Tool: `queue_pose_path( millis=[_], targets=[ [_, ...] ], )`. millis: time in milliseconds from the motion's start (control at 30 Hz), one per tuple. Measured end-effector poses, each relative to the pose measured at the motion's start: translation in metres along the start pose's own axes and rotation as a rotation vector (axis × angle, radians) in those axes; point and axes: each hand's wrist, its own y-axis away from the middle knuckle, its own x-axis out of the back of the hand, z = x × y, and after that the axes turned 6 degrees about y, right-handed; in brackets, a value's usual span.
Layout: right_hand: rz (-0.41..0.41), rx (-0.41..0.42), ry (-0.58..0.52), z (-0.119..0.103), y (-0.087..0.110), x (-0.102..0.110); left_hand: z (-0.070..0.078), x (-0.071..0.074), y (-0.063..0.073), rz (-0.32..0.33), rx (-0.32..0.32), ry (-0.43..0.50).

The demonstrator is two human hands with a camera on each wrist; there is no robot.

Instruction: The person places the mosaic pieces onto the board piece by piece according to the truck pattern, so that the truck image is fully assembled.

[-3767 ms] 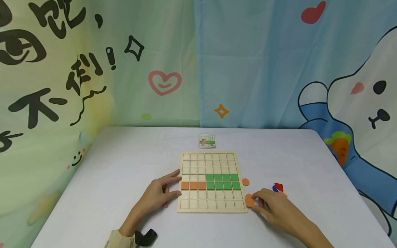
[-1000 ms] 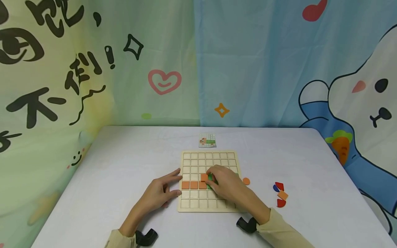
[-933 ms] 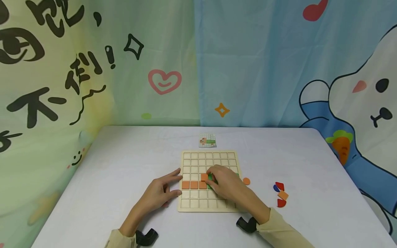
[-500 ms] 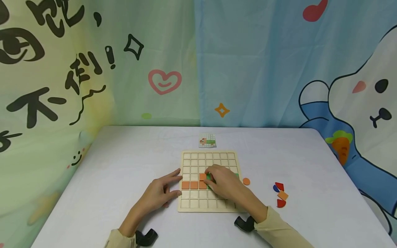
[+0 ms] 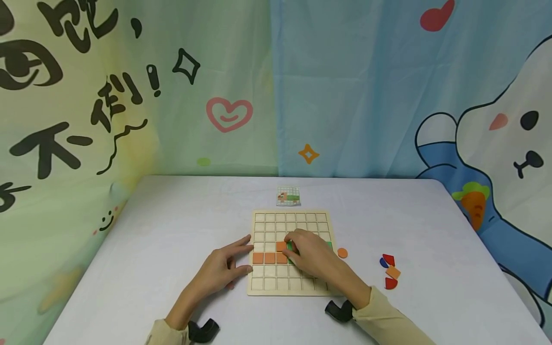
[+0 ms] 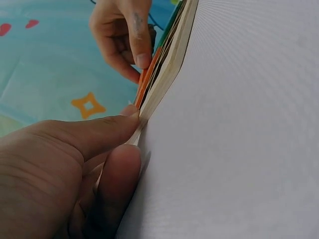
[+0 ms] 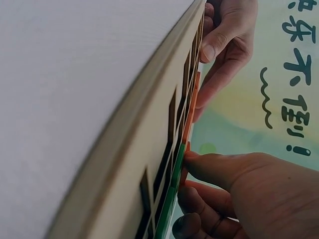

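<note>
A wooden grid board [image 5: 295, 283] lies on the table, with three orange square tiles [image 5: 269, 258] in one row and green tiles [image 5: 329, 244] to their right, most of these hidden under a hand. Thumb and index finger of my right hand [image 5: 312, 251] pinch another orange square tile [image 5: 281, 246] just above the third orange one. From the right wrist view, this hand's thumb [image 7: 212, 167] sits at the board's surface by the green tiles. My left hand [image 5: 224, 263] touches the board's left edge with extended thumb and fingers; the left wrist view shows its thumb [image 6: 94, 137] against the rim.
Behind the board lies a small pattern card [image 5: 288, 196]. An orange round piece [image 5: 342, 253] is beside the board's right edge. Farther right are a red piece [image 5: 388, 259], a blue piece [image 5: 383, 262], an orange square [image 5: 393, 272] and a red half-round piece [image 5: 391, 283].
From beside the board's right edge, my right hand has brought the orange tile onto the grid. During the last second it shifted slightly left. The left hand stays at the board's edge.
</note>
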Motion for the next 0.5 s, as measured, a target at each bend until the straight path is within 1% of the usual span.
queue_pose_path(
  millis=[267, 500],
  targets=[
    [-0.013, 0.004, 0.000, 0.0002, 0.0008, 0.0012, -0.0008, -0.0002, 0.0002, 0.003, -0.005, 0.010],
    [-0.007, 0.015, 0.007, 0.0013, 0.0006, -0.0001, -0.0006, -0.0004, 0.0001, 0.006, -0.004, 0.017]
  ],
)
